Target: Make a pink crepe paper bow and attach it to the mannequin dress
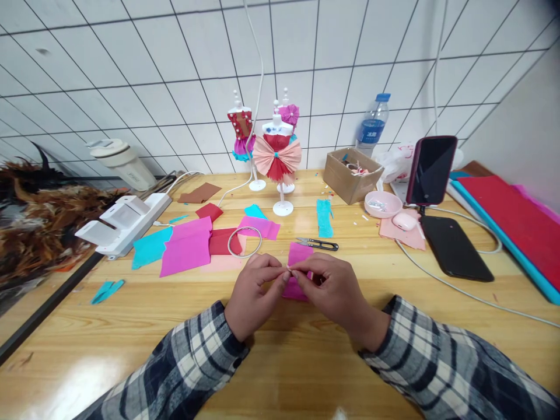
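My left hand [254, 289] and my right hand [335, 289] meet at the middle of the wooden table [280, 361], fingertips pinched together on a tiny pale thing I cannot make out. A folded piece of magenta paper [297, 255] lies under and behind my right fingers. Small thread snips [317, 244] rest just beyond the hands. A loop of white wire [245, 241] lies on red and pink paper scraps to the left.
Three small mannequin stands with paper dresses [276, 153] stand at the back. A cardboard box [352, 174], pink dish [383, 204], water bottle [371, 123], propped phone [431, 169], flat phone [455, 248], power strip [125, 224], feathers [30, 221] and paper sheets [516, 221] surround the workspace.
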